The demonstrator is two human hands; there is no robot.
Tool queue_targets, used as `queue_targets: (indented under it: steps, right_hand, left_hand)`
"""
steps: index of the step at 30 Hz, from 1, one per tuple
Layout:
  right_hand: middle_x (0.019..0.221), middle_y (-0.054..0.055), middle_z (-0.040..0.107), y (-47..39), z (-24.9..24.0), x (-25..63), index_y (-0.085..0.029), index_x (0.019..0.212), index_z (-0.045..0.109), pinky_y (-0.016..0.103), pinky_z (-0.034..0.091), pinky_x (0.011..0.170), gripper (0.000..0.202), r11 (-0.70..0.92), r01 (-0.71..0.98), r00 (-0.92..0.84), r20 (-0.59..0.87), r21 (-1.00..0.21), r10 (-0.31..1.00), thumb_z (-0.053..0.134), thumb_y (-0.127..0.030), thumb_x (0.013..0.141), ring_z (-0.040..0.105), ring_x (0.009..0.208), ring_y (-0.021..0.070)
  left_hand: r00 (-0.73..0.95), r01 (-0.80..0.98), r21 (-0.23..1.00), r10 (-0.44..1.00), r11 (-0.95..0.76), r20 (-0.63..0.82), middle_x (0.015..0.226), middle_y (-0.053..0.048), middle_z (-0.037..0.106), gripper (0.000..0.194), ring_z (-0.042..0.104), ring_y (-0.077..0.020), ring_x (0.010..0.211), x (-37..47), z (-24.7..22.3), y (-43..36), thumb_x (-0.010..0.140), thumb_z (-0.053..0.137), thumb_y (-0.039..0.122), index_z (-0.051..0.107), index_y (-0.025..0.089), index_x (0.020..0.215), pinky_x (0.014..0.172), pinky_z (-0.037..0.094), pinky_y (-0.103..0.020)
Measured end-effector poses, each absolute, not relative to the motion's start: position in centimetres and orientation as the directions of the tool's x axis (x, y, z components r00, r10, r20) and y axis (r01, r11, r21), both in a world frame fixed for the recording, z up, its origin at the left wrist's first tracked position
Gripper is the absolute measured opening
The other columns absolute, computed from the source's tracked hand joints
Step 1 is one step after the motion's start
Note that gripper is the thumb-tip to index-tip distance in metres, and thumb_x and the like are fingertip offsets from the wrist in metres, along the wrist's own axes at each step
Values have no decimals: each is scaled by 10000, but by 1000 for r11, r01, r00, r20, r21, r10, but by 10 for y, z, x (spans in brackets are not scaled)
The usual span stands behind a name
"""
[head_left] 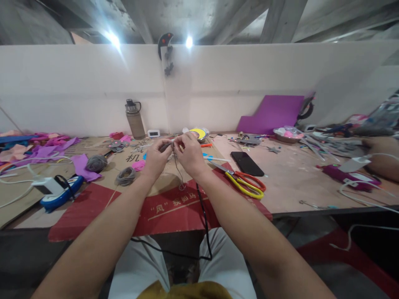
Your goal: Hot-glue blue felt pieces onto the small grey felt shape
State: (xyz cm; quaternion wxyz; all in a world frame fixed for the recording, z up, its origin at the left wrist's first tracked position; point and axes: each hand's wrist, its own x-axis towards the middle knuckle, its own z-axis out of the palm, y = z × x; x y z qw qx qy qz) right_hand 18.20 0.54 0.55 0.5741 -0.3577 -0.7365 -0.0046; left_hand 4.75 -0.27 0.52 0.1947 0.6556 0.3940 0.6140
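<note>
My left hand (158,155) is closed in a pinch on a small dark grey piece, just above the cardboard. Close beside it on the right, my right hand (189,153) pinches at the same spot, its fingertips on a thin grey cord (177,165) that hangs down between the hands. What exactly lies between the fingertips is too small to tell. To the left, a loose coil of grey yarn (126,176) and a grey yarn ball (96,163) rest on the table. Scissors with red and yellow handles (245,182) lie right of my right forearm.
A black phone (247,163) lies beyond the scissors. A bottle (135,120) stands by the white partition. A blue power strip (62,194) sits at left, a purple one (350,177) at right, near another person's arm (385,153). A black cable (204,216) crosses the red cardboard edge.
</note>
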Motion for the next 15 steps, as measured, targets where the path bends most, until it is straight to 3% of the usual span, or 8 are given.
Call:
queue_targets:
  steps: [4,11,15]
  right_hand:
    - [919,77,623,3,5,181,-195,854,599,336,469,839,93,758,477,-56,845,-445,532,519,-170,895,562,899,192]
    - [923,68,657,8,11,189,-161,950,618,318,481,807,148,701,299,29,740,-647,672,507,-226,876,599,838,171]
    - [830,41,664,4,17,241,-170,880,631,305,448,750,145,620,472,-41,687,-626,725,503,-237,862,586,764,165]
  left_hand:
    - [-85,184,817,819,-547,568,669,8,643,173,575,-114,529,49,6,-3,755,686,345,663,192,832,502,476,-226]
    - [-138,158,842,833,-516,536,655,1,659,248,542,-92,498,36,-3,10,771,702,389,665,179,897,489,424,-193]
    - [-137,-7,905,897,-424,419,661,-10,678,335,539,-92,478,30,-7,18,701,765,427,652,168,882,483,421,-198]
